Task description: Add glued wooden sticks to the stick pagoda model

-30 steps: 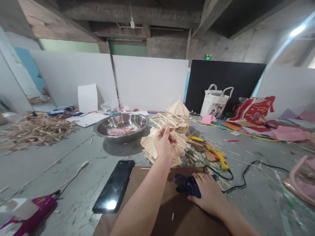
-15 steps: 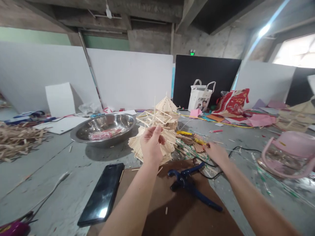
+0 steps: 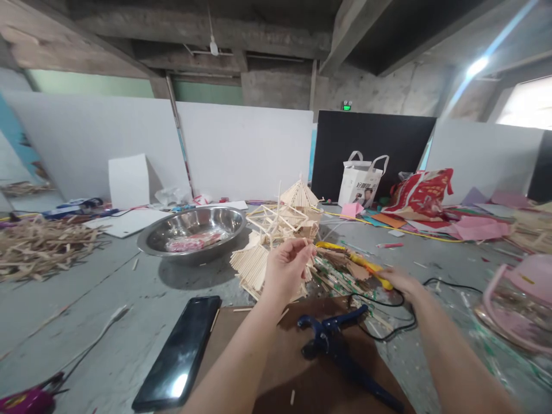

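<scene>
My left hand [image 3: 288, 269] is closed in a pinch in front of the stick model; what sits between its fingertips is too small to make out. The stick model [image 3: 252, 261] is built of thin pale wooden sticks, with layered roofs and a pointed top, and my left hand hides part of it. To the right, my right hand [image 3: 402, 283] has its fingers on the end of a yellow-handled tool [image 3: 383, 277], which lies over loose sticks and scraps. A blue hand cutter [image 3: 330, 339] rests on the brown board [image 3: 276, 368] between my forearms.
A black phone [image 3: 179, 351] lies at the board's left edge. Behind it stands a steel basin [image 3: 149, 244] holding a wrapped packet. A black cord [image 3: 394, 333] loops under my right hand. At the right is a pink container [image 3: 524, 287]; at the left, a wood strip pile [image 3: 47, 247].
My left hand has moved right and down, away from the model's upper part. My right hand has drawn the yellow-handled tool to the right and nearer. The view has shifted slightly.
</scene>
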Action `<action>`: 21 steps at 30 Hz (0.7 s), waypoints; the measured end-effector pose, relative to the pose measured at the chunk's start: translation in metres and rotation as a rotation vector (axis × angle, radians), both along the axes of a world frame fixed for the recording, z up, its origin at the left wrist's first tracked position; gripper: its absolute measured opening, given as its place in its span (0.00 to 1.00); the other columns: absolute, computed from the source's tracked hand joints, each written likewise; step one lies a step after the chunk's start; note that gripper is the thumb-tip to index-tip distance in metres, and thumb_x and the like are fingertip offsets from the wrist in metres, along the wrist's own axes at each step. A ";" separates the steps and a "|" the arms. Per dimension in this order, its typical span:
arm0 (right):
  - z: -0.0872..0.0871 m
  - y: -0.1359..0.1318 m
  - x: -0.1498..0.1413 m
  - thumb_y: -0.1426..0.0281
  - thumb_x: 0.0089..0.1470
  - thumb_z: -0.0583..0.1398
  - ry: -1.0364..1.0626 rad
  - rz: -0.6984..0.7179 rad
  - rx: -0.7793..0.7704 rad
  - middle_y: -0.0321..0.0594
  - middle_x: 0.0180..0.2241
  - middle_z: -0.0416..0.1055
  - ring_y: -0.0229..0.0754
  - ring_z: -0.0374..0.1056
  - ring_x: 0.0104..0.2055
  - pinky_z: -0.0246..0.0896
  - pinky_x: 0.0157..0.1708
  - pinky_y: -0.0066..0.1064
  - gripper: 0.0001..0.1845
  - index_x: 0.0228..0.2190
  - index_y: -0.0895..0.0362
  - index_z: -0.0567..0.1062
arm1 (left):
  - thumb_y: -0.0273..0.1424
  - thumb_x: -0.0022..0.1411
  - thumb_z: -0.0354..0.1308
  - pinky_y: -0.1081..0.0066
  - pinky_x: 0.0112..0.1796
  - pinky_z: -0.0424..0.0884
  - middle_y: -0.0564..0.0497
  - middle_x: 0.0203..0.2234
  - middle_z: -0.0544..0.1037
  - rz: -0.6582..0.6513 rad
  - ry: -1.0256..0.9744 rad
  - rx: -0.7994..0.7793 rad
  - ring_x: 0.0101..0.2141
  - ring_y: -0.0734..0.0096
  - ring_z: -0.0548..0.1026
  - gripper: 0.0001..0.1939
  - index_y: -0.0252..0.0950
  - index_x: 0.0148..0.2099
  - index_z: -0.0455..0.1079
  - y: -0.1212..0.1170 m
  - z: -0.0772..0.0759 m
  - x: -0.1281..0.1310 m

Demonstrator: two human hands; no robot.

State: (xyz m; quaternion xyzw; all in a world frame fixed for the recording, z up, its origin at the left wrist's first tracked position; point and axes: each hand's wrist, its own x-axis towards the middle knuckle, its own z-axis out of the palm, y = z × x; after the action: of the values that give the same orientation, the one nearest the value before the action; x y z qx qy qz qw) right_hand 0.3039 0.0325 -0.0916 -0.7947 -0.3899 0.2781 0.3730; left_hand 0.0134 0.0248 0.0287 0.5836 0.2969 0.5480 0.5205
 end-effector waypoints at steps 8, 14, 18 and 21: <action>0.033 0.002 0.000 0.58 0.40 0.55 0.011 -0.024 0.178 0.33 0.17 0.62 0.32 0.59 0.18 0.52 0.14 0.22 0.16 0.25 0.58 0.69 | 0.35 0.45 0.57 0.80 0.14 0.52 0.56 0.16 0.66 0.063 0.198 0.049 0.14 0.86 0.56 0.10 0.33 0.29 0.70 0.006 -0.003 -0.001; 0.042 0.001 -0.002 0.67 0.37 0.58 -0.049 -0.019 0.151 0.38 0.20 0.67 0.37 0.64 0.20 0.59 0.18 0.26 0.13 0.28 0.59 0.66 | 0.34 0.44 0.58 0.80 0.15 0.51 0.56 0.14 0.66 0.097 0.259 0.132 0.15 0.84 0.56 0.07 0.35 0.26 0.71 0.007 -0.002 -0.002; 0.039 0.001 -0.003 0.71 0.37 0.57 -0.038 0.035 0.120 0.38 0.21 0.69 0.38 0.66 0.20 0.60 0.19 0.26 0.15 0.32 0.59 0.64 | 0.33 0.44 0.58 0.79 0.16 0.53 0.54 0.16 0.69 0.099 0.252 0.170 0.16 0.82 0.58 0.06 0.36 0.25 0.71 0.005 -0.002 -0.001; 0.035 0.000 -0.002 0.71 0.37 0.57 -0.064 0.081 0.017 0.33 0.14 0.65 0.38 0.64 0.16 0.58 0.16 0.27 0.12 0.30 0.59 0.65 | 0.33 0.45 0.58 0.79 0.17 0.54 0.53 0.17 0.70 0.116 0.289 0.233 0.16 0.81 0.59 0.05 0.37 0.26 0.71 0.005 -0.004 0.000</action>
State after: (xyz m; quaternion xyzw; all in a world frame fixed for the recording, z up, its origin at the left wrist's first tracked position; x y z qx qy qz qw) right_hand 0.3014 0.0329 -0.0563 -0.7836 -0.4357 0.2641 0.3555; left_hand 0.0130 0.0296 0.0250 0.6946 0.3362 0.5182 0.3688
